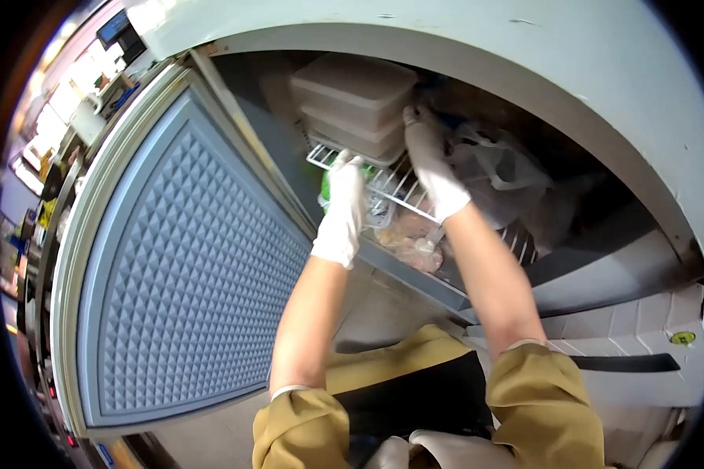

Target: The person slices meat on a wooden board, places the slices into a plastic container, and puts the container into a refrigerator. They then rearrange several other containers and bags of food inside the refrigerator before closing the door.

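A stack of lidded, translucent plastic containers (pixel 356 82) sits on a white wire shelf (pixel 403 190) inside an open cabinet fridge or freezer. My left hand (pixel 343 203), in a white glove, has its fingers curled at the stack's lower front, by the shelf's front edge. Against the stack's right side is my right hand (pixel 432 160), also gloved, with fingertips near the back corner. The containers lie between both hands. A white plastic bag (pixel 502 164) bulges just right of my right hand. Below the shelf are bagged, pale pink food items (pixel 414 244), and something green shows behind my left hand.
The unit's door (pixel 184 281), with a blue patterned inner panel, stands swung out on the left. A pale curved frame (pixel 477 35) arches over the opening. White boxes (pixel 633 336) stand at lower right. Counter items (pixel 86 117) appear far left.
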Action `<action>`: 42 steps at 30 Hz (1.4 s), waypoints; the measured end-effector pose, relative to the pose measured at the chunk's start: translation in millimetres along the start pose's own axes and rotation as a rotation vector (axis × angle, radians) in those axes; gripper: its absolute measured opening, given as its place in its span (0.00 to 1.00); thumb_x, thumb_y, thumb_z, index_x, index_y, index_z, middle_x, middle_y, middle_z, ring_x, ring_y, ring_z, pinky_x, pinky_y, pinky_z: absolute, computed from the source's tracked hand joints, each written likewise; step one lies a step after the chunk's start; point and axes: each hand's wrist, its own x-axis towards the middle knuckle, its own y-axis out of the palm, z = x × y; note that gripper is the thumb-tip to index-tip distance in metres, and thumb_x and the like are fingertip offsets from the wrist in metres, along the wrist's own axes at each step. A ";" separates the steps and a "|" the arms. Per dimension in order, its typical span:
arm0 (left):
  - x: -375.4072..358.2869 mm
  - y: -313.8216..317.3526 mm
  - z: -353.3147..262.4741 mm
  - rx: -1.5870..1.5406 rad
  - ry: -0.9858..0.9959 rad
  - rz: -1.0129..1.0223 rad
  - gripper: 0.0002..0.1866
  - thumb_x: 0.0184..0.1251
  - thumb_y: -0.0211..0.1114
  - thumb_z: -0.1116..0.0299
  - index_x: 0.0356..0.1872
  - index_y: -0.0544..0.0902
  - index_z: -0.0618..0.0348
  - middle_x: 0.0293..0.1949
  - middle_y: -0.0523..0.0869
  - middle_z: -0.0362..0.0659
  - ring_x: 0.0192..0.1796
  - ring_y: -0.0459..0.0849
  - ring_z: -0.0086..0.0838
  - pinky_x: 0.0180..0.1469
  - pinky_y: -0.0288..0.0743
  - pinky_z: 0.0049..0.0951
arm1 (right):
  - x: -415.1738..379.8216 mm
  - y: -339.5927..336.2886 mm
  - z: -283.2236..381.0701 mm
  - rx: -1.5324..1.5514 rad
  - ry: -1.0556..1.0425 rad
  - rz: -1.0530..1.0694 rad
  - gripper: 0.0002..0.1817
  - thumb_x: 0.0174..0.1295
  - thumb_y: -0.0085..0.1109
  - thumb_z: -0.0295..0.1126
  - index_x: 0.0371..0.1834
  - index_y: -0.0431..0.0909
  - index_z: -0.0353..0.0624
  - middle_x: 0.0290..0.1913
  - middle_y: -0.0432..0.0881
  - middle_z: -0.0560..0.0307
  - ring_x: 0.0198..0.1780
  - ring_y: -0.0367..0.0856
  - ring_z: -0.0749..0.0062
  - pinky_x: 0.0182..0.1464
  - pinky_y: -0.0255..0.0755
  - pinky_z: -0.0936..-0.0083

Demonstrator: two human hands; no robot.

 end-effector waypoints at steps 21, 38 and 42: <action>-67.7 102.1 46.2 0.748 0.625 0.659 0.29 0.58 0.62 0.58 0.60 0.72 0.58 0.43 0.81 0.61 0.45 0.80 0.54 0.47 0.76 0.45 | -109.1 -141.0 -39.3 -0.219 -0.347 -0.582 0.36 0.53 0.50 0.17 0.70 0.56 0.35 0.66 0.63 0.33 0.65 0.65 0.40 0.67 0.59 0.59; -73.0 79.4 55.6 1.314 1.029 0.665 0.09 0.50 0.66 0.67 0.30 0.83 0.60 0.27 0.83 0.51 0.32 0.83 0.46 0.37 0.77 0.40 | -156.9 -133.3 -79.4 -0.900 -0.097 -0.010 0.14 0.52 0.63 0.35 0.41 0.81 0.43 0.45 0.76 0.53 0.50 0.72 0.59 0.52 0.66 0.60; -74.6 58.9 84.6 1.356 1.107 0.765 0.08 0.55 0.61 0.67 0.28 0.82 0.61 0.30 0.84 0.51 0.34 0.84 0.44 0.38 0.77 0.40 | -161.0 -136.8 -73.8 -0.840 -0.106 0.001 0.11 0.50 0.65 0.35 0.35 0.81 0.42 0.41 0.76 0.53 0.48 0.72 0.57 0.50 0.64 0.62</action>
